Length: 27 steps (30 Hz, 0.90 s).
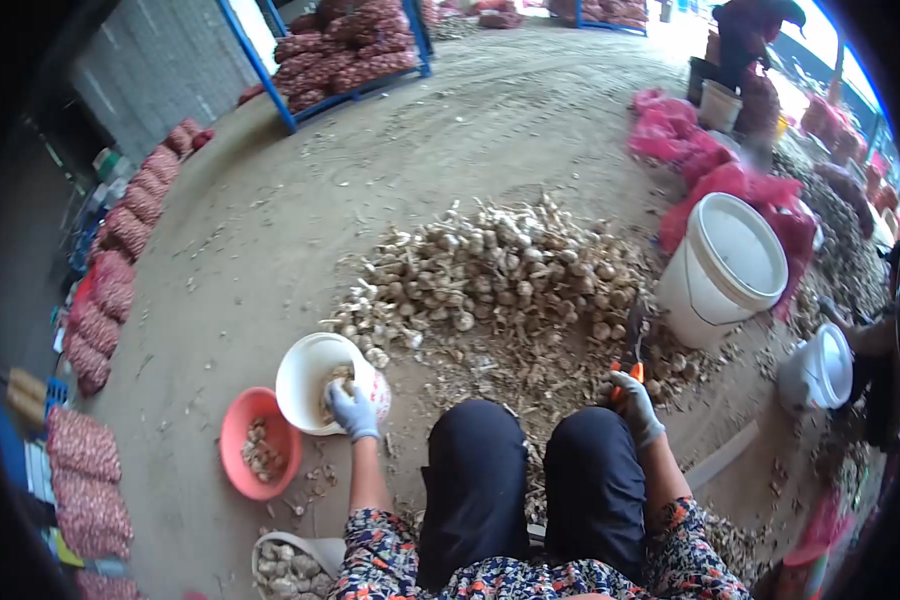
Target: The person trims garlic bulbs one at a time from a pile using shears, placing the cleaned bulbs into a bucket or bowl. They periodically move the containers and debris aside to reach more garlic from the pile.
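My left hand (352,410), in a pale glove, reaches over the rim of a white bucket (295,375). A garlic bulb (340,374) shows at its fingertips, and the fingers look closed on it. My right hand (632,400), also gloved, is by my right knee, wrapped round the orange handles of pruning shears (634,345). The dark blades point away from me, towards the right edge of a big garlic pile (500,265). Left of the white bucket stands a red-orange basin (232,455) with some garlic pieces in it.
A container of garlic bulbs (292,568) sits low at the left. A large lidded white bucket (725,265) and a smaller pail (815,370) stand to the right, near pink mesh bags (705,165). Filled sacks (115,270) line the left. Another person (750,40) bends at the far right.
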Each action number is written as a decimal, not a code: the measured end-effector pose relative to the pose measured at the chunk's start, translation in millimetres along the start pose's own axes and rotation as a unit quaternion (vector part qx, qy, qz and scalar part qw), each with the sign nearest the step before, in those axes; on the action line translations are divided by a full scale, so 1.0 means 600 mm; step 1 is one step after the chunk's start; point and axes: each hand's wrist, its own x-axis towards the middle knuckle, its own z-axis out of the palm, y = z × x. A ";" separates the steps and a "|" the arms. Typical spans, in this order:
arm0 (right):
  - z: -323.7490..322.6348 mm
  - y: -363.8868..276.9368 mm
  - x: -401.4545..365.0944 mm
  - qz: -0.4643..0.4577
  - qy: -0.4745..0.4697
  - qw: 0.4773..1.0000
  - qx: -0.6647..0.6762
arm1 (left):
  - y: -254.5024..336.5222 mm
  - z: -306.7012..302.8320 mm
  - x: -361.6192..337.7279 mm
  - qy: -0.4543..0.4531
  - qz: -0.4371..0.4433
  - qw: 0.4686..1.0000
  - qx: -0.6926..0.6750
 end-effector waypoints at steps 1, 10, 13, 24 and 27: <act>-0.008 0.004 0.006 -0.008 -0.021 1.000 0.009 | 0.026 -0.008 -0.002 -0.022 -0.002 0.999 -0.037; -0.038 0.013 -0.022 -0.086 -0.023 0.980 0.179 | 0.340 -0.126 0.024 -0.181 0.115 0.936 -0.278; -0.068 0.011 -0.073 -0.123 -0.023 0.977 0.175 | 0.409 -0.223 0.042 -0.246 0.165 0.940 -0.168; -0.081 -0.019 -0.192 -0.213 -0.090 0.954 0.191 | 0.353 -0.363 0.052 -0.003 0.225 0.952 -0.209; -0.012 -0.048 -0.238 -0.268 -0.083 0.951 0.134 | 0.352 -0.498 0.089 -0.002 0.335 0.942 0.009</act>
